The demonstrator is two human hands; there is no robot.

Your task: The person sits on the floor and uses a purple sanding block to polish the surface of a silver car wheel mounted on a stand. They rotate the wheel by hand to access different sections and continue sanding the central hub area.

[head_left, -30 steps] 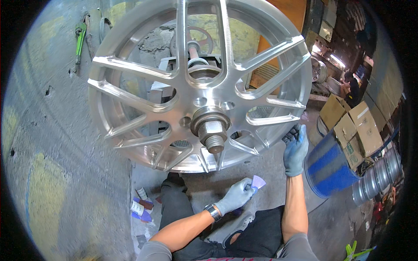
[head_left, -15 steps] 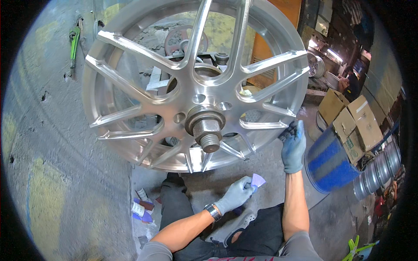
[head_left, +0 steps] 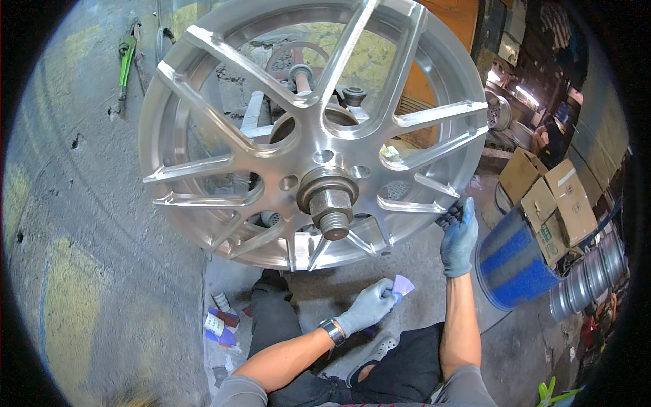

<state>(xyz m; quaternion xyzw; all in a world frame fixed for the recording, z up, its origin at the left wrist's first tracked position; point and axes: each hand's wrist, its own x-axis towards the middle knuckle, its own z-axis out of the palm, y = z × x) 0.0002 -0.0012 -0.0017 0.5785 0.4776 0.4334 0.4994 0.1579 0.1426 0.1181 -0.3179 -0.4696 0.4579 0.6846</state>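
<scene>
A large bare-metal alloy wheel [head_left: 308,146] with paired spokes fills the upper middle. At its centre a big hex nut [head_left: 330,201] sits on a threaded shaft. My left hand [head_left: 369,308], in a grey glove, is closed below the wheel, pinching a small fan-shaped purple piece of sandpaper [head_left: 404,285] between thumb and fingers, apart from the metal. My right hand [head_left: 459,237], gloved too, has its dark fingertips curled at the wheel's lower right edge, with the thumb side upward. The wheel partly hides what lies behind it.
A blue drum [head_left: 512,264] with opened cardboard boxes [head_left: 559,207] on it stands to the right, beside stacked metal rims [head_left: 588,278]. Several sandpaper pieces [head_left: 220,327] lie by the left wall. Green-handled pliers [head_left: 126,66] hang there. A person [head_left: 548,139] sits far right.
The wheel has turned slightly clockwise, and my right hand has moved a little down at its edge. My left hand keeps its hold on the sandpaper. The view has shifted slightly.
</scene>
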